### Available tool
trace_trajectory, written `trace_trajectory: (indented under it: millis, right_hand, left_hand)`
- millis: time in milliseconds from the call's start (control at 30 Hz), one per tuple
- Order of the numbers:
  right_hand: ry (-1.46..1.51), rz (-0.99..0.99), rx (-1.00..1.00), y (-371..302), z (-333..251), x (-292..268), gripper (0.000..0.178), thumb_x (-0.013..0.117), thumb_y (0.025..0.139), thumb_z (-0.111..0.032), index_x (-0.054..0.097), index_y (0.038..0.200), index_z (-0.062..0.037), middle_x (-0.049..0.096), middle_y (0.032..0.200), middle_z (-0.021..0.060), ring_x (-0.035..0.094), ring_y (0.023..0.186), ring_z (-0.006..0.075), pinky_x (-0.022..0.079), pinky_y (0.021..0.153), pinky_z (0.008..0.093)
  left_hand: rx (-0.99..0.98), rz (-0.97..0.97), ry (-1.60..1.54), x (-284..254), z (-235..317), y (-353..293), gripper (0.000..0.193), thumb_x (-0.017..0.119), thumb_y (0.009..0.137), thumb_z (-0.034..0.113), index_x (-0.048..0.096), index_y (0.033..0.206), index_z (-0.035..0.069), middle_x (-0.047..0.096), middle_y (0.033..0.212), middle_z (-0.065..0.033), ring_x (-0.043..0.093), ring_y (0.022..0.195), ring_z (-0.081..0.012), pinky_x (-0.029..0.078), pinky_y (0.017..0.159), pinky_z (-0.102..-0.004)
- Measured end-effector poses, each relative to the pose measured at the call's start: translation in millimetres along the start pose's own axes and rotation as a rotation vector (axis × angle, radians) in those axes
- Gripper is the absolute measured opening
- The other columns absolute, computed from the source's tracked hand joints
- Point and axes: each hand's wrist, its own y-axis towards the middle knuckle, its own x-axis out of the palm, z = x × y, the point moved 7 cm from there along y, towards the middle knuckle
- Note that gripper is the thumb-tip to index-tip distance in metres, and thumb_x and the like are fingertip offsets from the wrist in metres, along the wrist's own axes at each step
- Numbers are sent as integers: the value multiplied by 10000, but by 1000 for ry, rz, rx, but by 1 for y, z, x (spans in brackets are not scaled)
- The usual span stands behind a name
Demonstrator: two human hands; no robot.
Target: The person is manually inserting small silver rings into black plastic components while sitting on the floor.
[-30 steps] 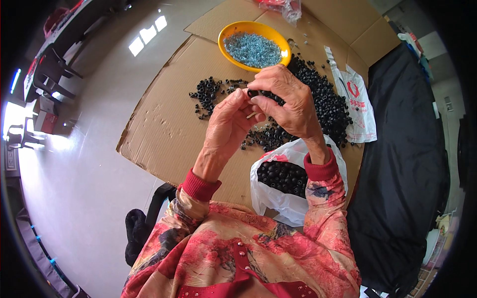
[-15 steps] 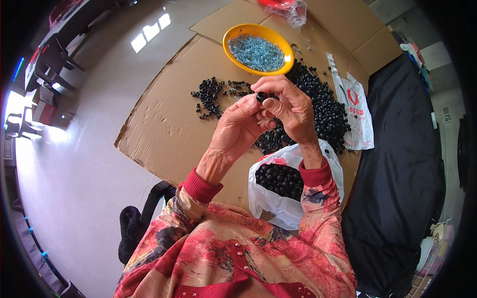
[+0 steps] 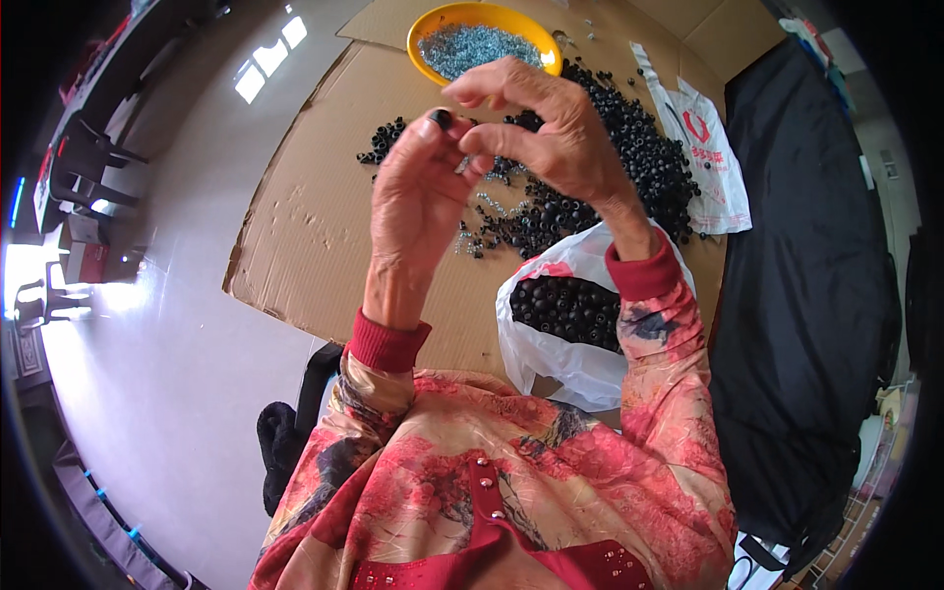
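My left hand (image 3: 411, 206) is raised over the cardboard and pinches a small black ring-like part (image 3: 441, 119) between thumb and fingertips. Close beside it on the right, my right hand (image 3: 565, 138) has its thumb and forefinger spread, with nothing visible between them. Behind and right of the hands lies a heap of small black parts (image 3: 644, 147). A smaller cluster of black parts (image 3: 382, 141) shows left of my left hand. Past my fingertips, a yellow oval dish (image 3: 421, 61) holds many tiny clear-bluish pieces (image 3: 474, 49).
A white plastic bag (image 3: 556, 366) full of black parts (image 3: 565, 307) stands open near my right forearm. Some clear pieces (image 3: 501, 206) lie loose on the cardboard sheet (image 3: 295, 211). A flattened white bag (image 3: 710, 157) and black cloth (image 3: 796, 295) are at the right.
My hands have drawn apart, my right hand letting go of the black part while the left keeps it. Both have moved up in the picture, and the whole view has shifted slightly.
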Motion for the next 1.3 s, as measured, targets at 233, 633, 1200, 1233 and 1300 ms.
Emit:
trace_trajectory:
  millis: [233, 633, 1200, 1233, 1300]
  right_hand:
    - [-143, -191, 355, -43, 85, -12, 125, 625, 744, -115, 641, 820, -18, 638, 707, 73, 617, 654, 150, 499, 640, 272]
    - [-300, -321, 370, -101, 143, 39, 86, 541, 703, -41, 613, 729, -2, 624, 683, 153, 624, 620, 267, 501, 612, 352]
    - [-435, -318, 239, -94, 126, 86, 65, 536, 698, -40, 550, 647, -1, 592, 657, 152, 604, 626, 303, 495, 610, 379]
    - [-441, -318, 238, -94, 127, 85, 65, 536, 698, -40, 550, 647, -1, 592, 657, 152, 604, 626, 303, 495, 610, 379]
    - [-416, -342, 279, -92, 129, 83, 64, 560, 702, -62, 578, 690, -2, 595, 648, 129, 616, 616, 254, 499, 608, 340]
  left_hand:
    - [72, -63, -25, 0, 25, 3, 172, 547, 871, 169, 596, 929, 15, 616, 922, -108, 577, 835, -186, 483, 781, -361]
    - [117, -17, 42, -28, 37, 7, 164, 530, 881, 150, 593, 945, 13, 618, 949, -122, 569, 838, -189, 476, 782, -356]
    - [102, 53, 116, -34, 26, 7, 136, 526, 892, 118, 578, 961, 13, 610, 923, -106, 587, 778, -155, 496, 732, -329]
    - [103, 48, 111, -33, 26, 8, 136, 526, 892, 118, 578, 961, 13, 610, 923, -106, 587, 778, -155, 496, 732, -329]
    - [105, 70, 123, -33, 26, 8, 137, 530, 890, 120, 577, 962, 13, 608, 913, -102, 588, 776, -153, 496, 723, -324]
